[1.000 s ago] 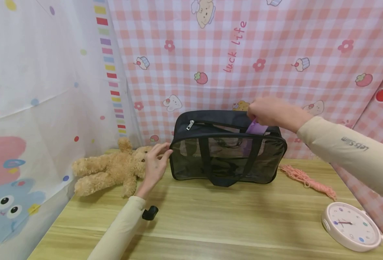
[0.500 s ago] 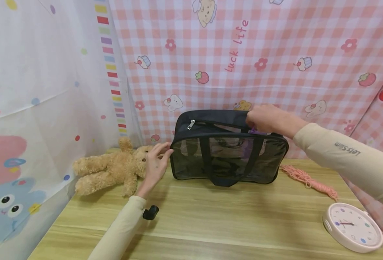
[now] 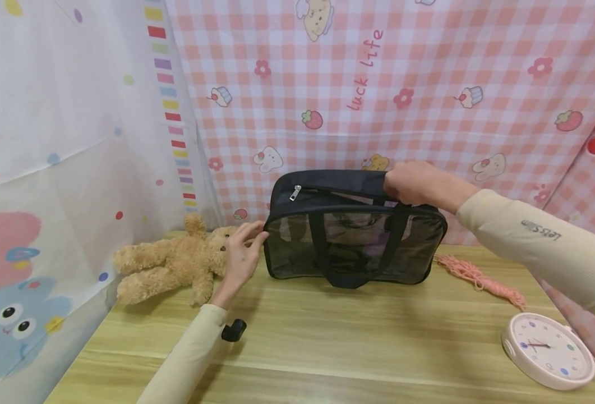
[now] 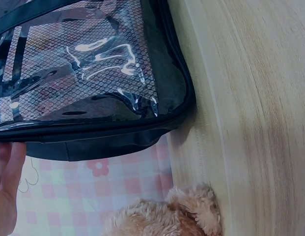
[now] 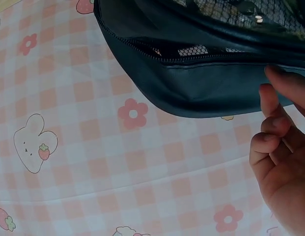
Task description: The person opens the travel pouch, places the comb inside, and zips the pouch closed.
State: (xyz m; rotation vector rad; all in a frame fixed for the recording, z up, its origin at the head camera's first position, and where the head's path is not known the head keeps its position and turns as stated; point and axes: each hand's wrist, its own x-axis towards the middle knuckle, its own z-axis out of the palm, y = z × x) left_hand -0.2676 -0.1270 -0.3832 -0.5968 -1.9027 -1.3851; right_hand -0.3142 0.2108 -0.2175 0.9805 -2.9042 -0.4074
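A black bag (image 3: 297, 247) with a see-through front and a mesh lining stands upright, its top zip partly open. My left hand (image 3: 243, 252) reaches to the bag's left side, fingers fairly straight and fingertips right at its edge; the left wrist view shows two of those fingers (image 4: 12, 167) against the rim. At the right end of the opening is my right hand (image 3: 418, 182). In the right wrist view its fingers (image 5: 264, 142) are loosely bent, thumb at the zip edge, with nothing visible between them. A purple shape (image 3: 375, 238) shows dimly through the front panel.
A tan teddy bear (image 3: 186, 264) lies left of the bag, behind the left hand. A small black object (image 3: 234, 331) sits beside the left forearm. Pink yarn (image 3: 479, 280) and a pale pink clock (image 3: 549, 350) lie on the right of the wooden table (image 3: 358, 348).
The purple thing that my right hand held at the opening has gone down into the bag. My right hand has lowered slightly; the left hand stays at the bag's side.
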